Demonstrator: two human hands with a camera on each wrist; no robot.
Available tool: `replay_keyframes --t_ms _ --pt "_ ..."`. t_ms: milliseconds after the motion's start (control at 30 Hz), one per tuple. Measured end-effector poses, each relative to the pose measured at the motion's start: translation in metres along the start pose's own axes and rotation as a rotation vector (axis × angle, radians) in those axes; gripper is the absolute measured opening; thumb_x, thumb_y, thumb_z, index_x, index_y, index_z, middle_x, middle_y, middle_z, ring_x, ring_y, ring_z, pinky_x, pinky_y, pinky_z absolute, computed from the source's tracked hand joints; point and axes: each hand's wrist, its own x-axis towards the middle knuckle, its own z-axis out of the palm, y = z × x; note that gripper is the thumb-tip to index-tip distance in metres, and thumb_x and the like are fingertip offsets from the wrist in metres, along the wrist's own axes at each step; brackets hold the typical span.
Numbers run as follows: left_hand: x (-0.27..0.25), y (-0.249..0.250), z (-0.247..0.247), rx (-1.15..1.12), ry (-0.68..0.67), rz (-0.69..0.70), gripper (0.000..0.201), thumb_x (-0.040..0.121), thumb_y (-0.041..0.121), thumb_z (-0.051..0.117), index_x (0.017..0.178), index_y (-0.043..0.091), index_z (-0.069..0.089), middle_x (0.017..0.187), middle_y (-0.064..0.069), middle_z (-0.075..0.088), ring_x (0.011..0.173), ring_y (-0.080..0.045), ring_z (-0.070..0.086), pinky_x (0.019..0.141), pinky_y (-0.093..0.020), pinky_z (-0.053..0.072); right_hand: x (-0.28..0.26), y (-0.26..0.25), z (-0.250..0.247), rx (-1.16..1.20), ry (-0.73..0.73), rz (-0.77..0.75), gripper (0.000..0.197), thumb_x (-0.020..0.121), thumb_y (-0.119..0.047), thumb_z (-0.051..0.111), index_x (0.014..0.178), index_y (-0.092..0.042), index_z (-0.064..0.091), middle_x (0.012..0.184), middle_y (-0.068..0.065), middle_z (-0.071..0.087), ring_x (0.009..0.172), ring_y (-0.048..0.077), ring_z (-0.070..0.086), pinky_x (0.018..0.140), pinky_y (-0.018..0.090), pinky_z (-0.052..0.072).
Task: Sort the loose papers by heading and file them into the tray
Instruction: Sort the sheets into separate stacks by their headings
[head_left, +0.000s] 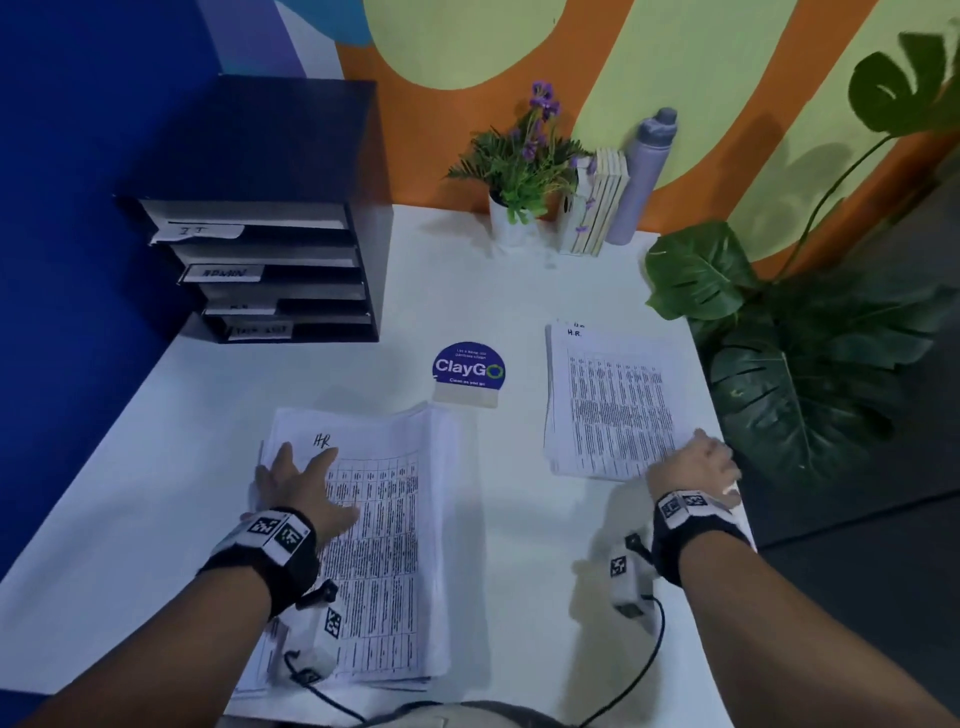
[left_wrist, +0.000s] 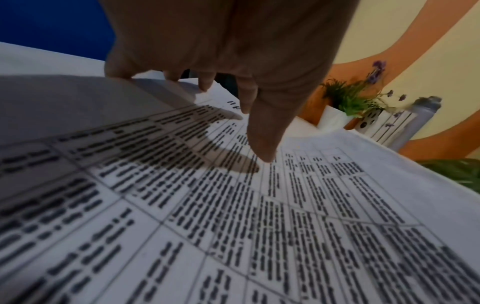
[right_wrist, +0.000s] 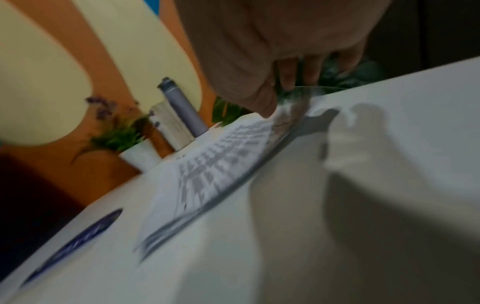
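At far left a black paper tray with labelled slots stands on the white desk, and in front of it the left hand lies spread, fingers straight, on the unsorted stack headed "HR". Past a blue ClayGo sign, the right hand meets the near corner of the sorted HR pile (blur hides whether its fingers pinch a sheet). To sort well, keep pinning the stack while sliding off one sheet, squaring edges on landing.

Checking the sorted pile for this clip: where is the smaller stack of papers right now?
In the head view the smaller stack lies on the table's right side, right of the ClayGo sign, beside the big leafy plant.
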Motion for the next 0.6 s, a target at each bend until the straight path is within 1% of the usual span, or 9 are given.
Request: replay_keyframes --t_ms 33,67,133,167,267,333,433,533,600 --pt "0.001 0.0 0.001 0.0 -0.004 -0.006 0.088 0.074 0.047 0.076 0.147 0.042 0.028 0.161 0.001 -0.008 0.147 -0.03 -0.009 0.113 -0.059 0.023 -0.006 -0.003 0.003 -0.104 0.016 -0.121 0.062 0.085 -0.02 0.065 0.14 -0.028 0.039 0.15 0.005 0.029 0.133 0.028 0.031 0.107 0.048 0.029" --pt "0.003 -0.001 0.002 -0.001 -0.005 -0.011 0.088 0.073 0.047 0.077 0.147 0.042 0.029 0.161 0.001 -0.008 0.147 -0.03 -0.009 0.114 -0.059 0.023 -0.013 -0.004 0.007 -0.184 0.009 -0.263 0.06 0.085 -0.023 0.065 0.139 -0.033 0.041 0.151 0.002 0.028 0.134 0.028 0.03 0.107 0.049 0.03" --pt "0.004 -0.003 0.005 0.006 -0.004 -0.016 0.09 0.072 0.048 0.078 0.147 0.043 0.028 0.161 0.001 -0.007 0.148 -0.03 -0.007 0.114 -0.058 0.023 -0.025 -0.009 0.021 -0.264 -0.113 -0.481 0.052 0.089 -0.021 0.056 0.137 -0.039 0.044 0.149 -0.002 0.032 0.133 0.027 0.032 0.103 0.049 0.034" --pt "0.005 -0.005 0.007 0.012 -0.001 -0.012 0.09 0.072 0.049 0.078 0.147 0.043 0.028 0.161 0.0 -0.007 0.148 -0.031 -0.006 0.114 -0.058 0.023 -0.031 -0.011 0.027 -0.277 -0.187 -0.521 0.049 0.091 -0.02 0.05 0.135 -0.041 0.044 0.147 -0.003 0.033 0.132 0.026 0.033 0.101 0.049 0.035" --pt "0.005 -0.007 0.008 -0.013 0.022 -0.006 0.089 0.071 0.047 0.079 0.146 0.043 0.031 0.161 -0.001 -0.004 0.148 -0.029 -0.004 0.115 -0.057 0.022 -0.034 -0.018 0.035 -0.312 -0.316 -0.531 0.043 0.091 -0.013 0.042 0.126 -0.039 0.044 0.143 -0.004 0.031 0.13 0.024 0.031 0.097 0.048 0.037" --pt "0.003 -0.007 0.009 -0.05 0.038 -0.011 0.089 0.071 0.042 0.081 0.145 0.042 0.033 0.161 0.001 -0.002 0.148 -0.026 -0.003 0.116 -0.056 0.022 -0.025 -0.025 0.033 -0.321 -0.338 -0.522 0.046 0.087 -0.004 0.041 0.121 -0.035 0.044 0.143 -0.002 0.03 0.13 0.026 0.029 0.098 0.048 0.038" --pt "-0.004 -0.005 0.006 -0.077 0.056 -0.033 0.087 0.074 0.034 0.079 0.147 0.041 0.031 0.161 0.005 -0.003 0.148 -0.023 0.002 0.116 -0.052 0.023 -0.003 -0.04 0.026 -0.35 -0.363 -0.512 0.047 0.082 0.0 0.039 0.117 -0.03 0.046 0.143 0.002 0.031 0.131 0.029 0.029 0.102 0.052 0.038" --pt "-0.015 -0.005 -0.002 -0.03 0.091 -0.065 0.087 0.076 0.034 0.077 0.147 0.042 0.027 0.16 0.006 0.003 0.144 -0.026 0.017 0.114 -0.048 0.028 0.013 -0.056 0.019 -0.392 -0.402 -0.488 0.041 0.084 -0.001 0.038 0.115 -0.026 0.049 0.141 0.007 0.033 0.13 0.034 0.031 0.104 0.057 0.036" --pt "-0.018 -0.01 -0.006 -0.058 0.126 -0.084 0.091 0.075 0.028 0.078 0.148 0.039 0.026 0.154 0.005 0.012 0.135 -0.027 0.032 0.11 -0.044 0.035 0.017 -0.062 0.018 -0.429 -0.384 -0.47 0.038 0.086 -0.005 0.042 0.115 -0.028 0.049 0.14 0.007 0.034 0.13 0.034 0.032 0.105 0.057 0.034"
